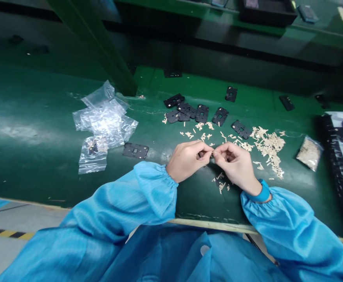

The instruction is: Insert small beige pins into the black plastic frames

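My left hand (188,158) and my right hand (234,161) meet fingertip to fingertip above the green bench. Both are closed in a pinch, and whatever sits between the fingertips is too small and covered to name. Beyond them lie several black plastic plates with cut-outs, among them one plate (220,116) and another (241,129). Small beige strips (268,145) are heaped to the right of my right hand. More loose strips (221,184) lie just below my hands, around a small dark piece. A single black plate (135,150) rests left of my left hand.
Clear plastic bags (105,117) are piled on the left, next to a green post (98,43). At the right lies a bag of beige pieces (309,152), beside a black-walled tray (333,164). A shelf with a black box (267,15) spans the back.
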### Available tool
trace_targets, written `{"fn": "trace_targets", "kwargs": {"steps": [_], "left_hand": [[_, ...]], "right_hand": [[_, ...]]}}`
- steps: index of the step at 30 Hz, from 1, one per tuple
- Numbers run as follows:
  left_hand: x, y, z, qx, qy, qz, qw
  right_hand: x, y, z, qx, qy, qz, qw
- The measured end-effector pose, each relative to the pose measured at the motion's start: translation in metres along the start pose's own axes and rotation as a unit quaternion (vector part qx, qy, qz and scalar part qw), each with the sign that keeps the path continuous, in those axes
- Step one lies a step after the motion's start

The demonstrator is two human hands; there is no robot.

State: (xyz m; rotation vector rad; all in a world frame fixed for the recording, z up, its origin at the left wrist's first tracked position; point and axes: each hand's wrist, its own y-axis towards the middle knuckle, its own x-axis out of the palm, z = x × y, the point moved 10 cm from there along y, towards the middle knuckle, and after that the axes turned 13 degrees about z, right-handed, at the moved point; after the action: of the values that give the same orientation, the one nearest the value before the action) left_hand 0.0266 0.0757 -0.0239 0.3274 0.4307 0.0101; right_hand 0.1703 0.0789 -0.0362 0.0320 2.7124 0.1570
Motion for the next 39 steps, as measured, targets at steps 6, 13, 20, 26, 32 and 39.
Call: {"fn": "trace_targets", "kwargs": {"steps": [6, 13, 20, 26, 32, 39], "left_hand": [[-0.004, 0.003, -0.005, -0.019, 0.009, 0.016, 1.000], [-0.018, 0.011, -0.009, -0.022, 0.072, 0.052, 0.996], [0.008, 0.005, -0.015, -0.099, -0.088, -0.031, 0.991], [0.006, 0.005, -0.022, -0.143, -0.095, -0.015, 0.985], [0.008, 0.002, -0.023, -0.156, -0.112, -0.026, 0.981], [0.005, 0.003, -0.015, -0.106, -0.089, -0.007, 0.990]], "right_hand": [[-0.001, 0.003, 0.004, 0.032, 0.026, -0.003, 0.999], [-0.010, 0.013, 0.003, 0.056, 0.056, 0.017, 0.997], [-0.002, 0.008, 0.004, 0.026, 0.026, -0.017, 0.999], [-0.017, 0.003, -0.022, -0.133, -0.056, 0.052, 0.988], [-0.009, -0.014, -0.051, -0.312, -0.106, 0.027, 0.944], [-0.007, -0.014, -0.052, -0.308, -0.115, 0.033, 0.944]]}}
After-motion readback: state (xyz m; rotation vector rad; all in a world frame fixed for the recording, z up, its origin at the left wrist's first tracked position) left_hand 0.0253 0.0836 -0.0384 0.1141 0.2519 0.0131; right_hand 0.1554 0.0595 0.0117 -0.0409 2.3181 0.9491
